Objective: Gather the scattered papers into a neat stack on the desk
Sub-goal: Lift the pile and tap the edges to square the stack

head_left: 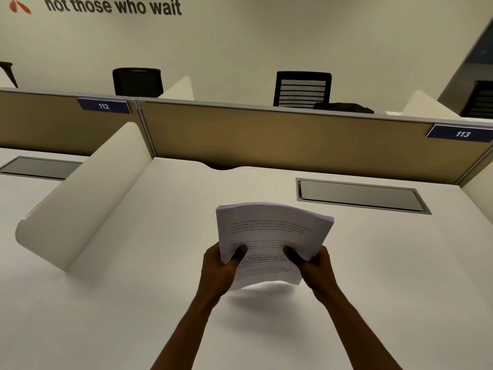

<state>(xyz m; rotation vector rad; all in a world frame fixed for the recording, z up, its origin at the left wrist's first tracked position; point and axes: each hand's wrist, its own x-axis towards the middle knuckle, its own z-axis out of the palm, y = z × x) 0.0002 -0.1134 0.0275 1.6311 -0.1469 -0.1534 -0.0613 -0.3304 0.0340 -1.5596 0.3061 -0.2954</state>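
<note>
Hands are gripping the thick white sheaf of printed papers (pixel 269 241) by its near corners, lifted clear of the plain white desk (pixel 133 303): the left hand (pixel 220 271) and right hand (pixel 314 265) are each closing around it, thumbs on top, likely squaring the edges before setting it down. Its far end is bowing upward. Beyond the sheaf, a grey metal cable hatch (pixel 360 196) is lying flush, and past that a tan fabric partition (pixel 266 140) is standing.
</note>
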